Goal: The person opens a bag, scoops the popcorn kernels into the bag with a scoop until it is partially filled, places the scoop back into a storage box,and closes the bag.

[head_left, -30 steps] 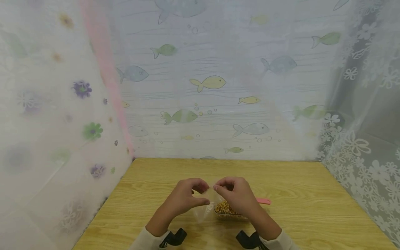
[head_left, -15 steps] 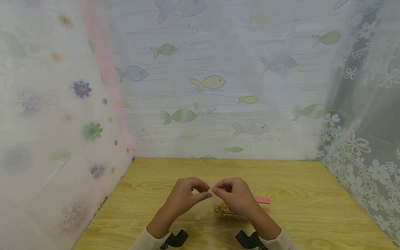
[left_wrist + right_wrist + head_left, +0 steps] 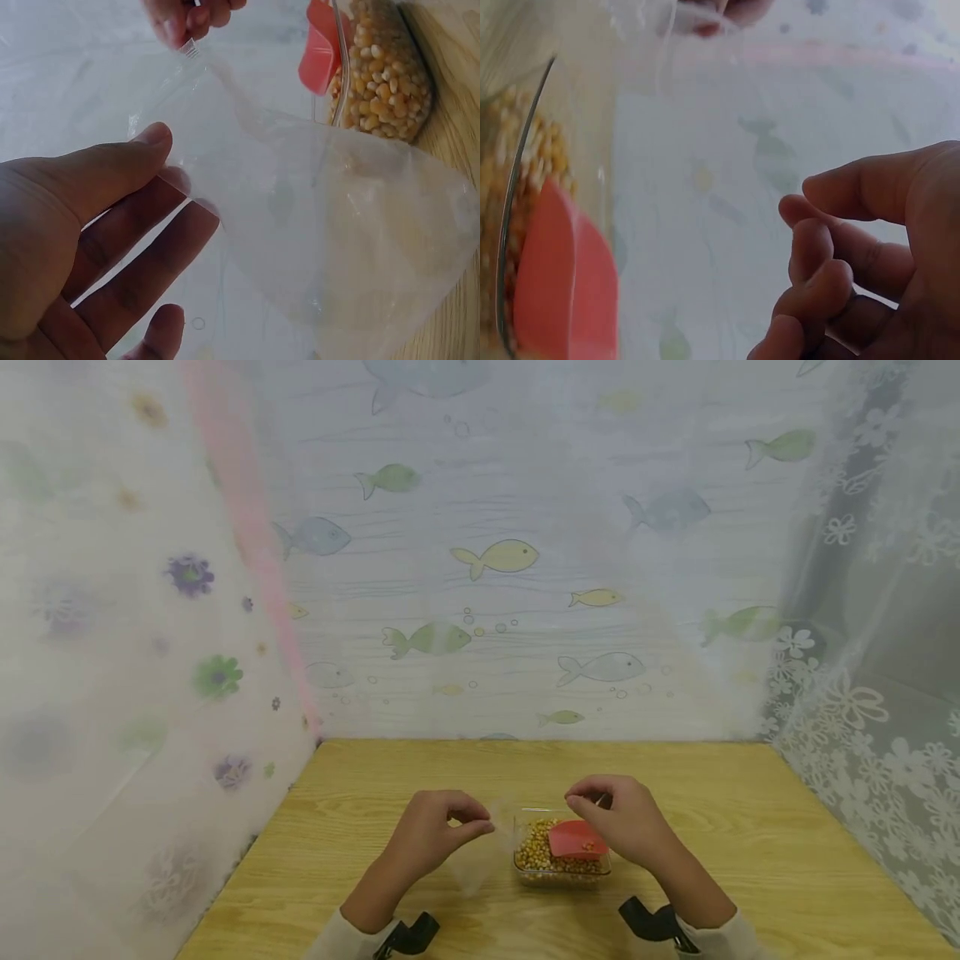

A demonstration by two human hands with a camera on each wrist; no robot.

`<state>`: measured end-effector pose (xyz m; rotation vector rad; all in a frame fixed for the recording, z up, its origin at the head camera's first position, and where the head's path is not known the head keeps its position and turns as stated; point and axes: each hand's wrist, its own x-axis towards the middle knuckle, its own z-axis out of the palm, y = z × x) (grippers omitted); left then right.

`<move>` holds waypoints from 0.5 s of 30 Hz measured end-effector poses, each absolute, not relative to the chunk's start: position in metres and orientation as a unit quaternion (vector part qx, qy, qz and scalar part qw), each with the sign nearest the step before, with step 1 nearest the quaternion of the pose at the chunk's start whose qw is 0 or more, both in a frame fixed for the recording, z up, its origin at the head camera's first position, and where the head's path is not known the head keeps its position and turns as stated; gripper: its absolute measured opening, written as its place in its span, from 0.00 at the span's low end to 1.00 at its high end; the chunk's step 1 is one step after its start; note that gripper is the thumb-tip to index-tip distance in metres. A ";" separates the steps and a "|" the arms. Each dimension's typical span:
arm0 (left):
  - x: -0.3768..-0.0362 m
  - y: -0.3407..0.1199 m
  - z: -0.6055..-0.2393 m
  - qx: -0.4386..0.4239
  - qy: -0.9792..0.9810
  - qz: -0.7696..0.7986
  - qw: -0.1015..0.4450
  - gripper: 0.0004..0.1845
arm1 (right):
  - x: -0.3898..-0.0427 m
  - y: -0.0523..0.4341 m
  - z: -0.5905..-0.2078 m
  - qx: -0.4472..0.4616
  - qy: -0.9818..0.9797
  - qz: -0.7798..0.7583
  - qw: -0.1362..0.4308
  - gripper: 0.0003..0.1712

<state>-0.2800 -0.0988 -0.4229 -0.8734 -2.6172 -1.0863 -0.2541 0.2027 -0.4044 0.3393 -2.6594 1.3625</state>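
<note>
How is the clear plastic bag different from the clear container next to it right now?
The plastic bag is limp and looks empty, while the container is rigid and full of corn kernels with a red scoop in it. The left hand pinches the bag and holds it up; the container sits on the table, untouched. Both are transparent.

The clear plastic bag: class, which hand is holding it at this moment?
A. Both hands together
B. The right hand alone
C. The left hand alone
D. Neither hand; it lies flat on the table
C: the left hand pinches the clear plastic bag by its top edge, while the right hand is apart from it, above the container of corn kernels with the red scoop.
</note>
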 end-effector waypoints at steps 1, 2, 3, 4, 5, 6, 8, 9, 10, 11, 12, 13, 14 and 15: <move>-0.280 -0.100 -0.423 -0.293 -0.880 -0.362 0.093 0.04 | -0.254 0.208 -0.405 0.111 -0.884 0.449 0.066 0.04; -0.280 -0.102 -0.423 -0.294 -0.880 -0.360 0.097 0.05 | -0.254 0.213 -0.406 0.110 -0.885 0.447 0.064 0.04; -0.280 -0.103 -0.423 -0.293 -0.880 -0.360 0.100 0.05 | -0.255 0.217 -0.406 0.109 -0.886 0.447 0.060 0.05; -0.280 -0.104 -0.422 -0.293 -0.881 -0.358 0.103 0.05 | -0.255 0.222 -0.408 0.110 -0.886 0.448 0.055 0.06; -0.281 -0.105 -0.422 -0.294 -0.881 -0.356 0.105 0.06 | -0.255 0.226 -0.409 0.111 -0.887 0.446 0.051 0.06; -0.281 -0.106 -0.422 -0.294 -0.881 -0.354 0.108 0.06 | -0.256 0.231 -0.410 0.113 -0.889 0.441 0.048 0.06; -0.281 -0.109 -0.422 -0.297 -0.881 -0.351 0.111 0.05 | -0.257 0.239 -0.413 0.122 -0.893 0.431 0.041 0.08; -0.282 -0.109 -0.422 -0.298 -0.880 -0.351 0.112 0.05 | -0.258 0.243 -0.415 0.128 -0.896 0.423 0.039 0.09; -0.282 -0.110 -0.422 -0.301 -0.879 -0.352 0.112 0.04 | -0.258 0.247 -0.417 0.134 -0.900 0.413 0.038 0.09; -0.282 -0.111 -0.422 -0.304 -0.878 -0.354 0.111 0.03 | -0.260 0.251 -0.419 0.139 -0.905 0.401 0.037 0.10; -0.283 -0.111 -0.422 -0.308 -0.875 -0.356 0.110 0.02 | -0.261 0.255 -0.421 0.145 -0.908 0.392 0.033 0.11; -0.283 -0.112 -0.422 -0.311 -0.873 -0.359 0.109 0.02 | -0.262 0.259 -0.423 0.152 -0.910 0.385 0.028 0.13; -0.284 -0.112 -0.423 -0.315 -0.871 -0.362 0.107 0.02 | -0.263 0.262 -0.426 0.157 -0.912 0.378 0.022 0.15; -0.284 -0.113 -0.423 -0.318 -0.869 -0.365 0.104 0.02 | -0.264 0.266 -0.429 0.163 -0.913 0.374 0.015 0.16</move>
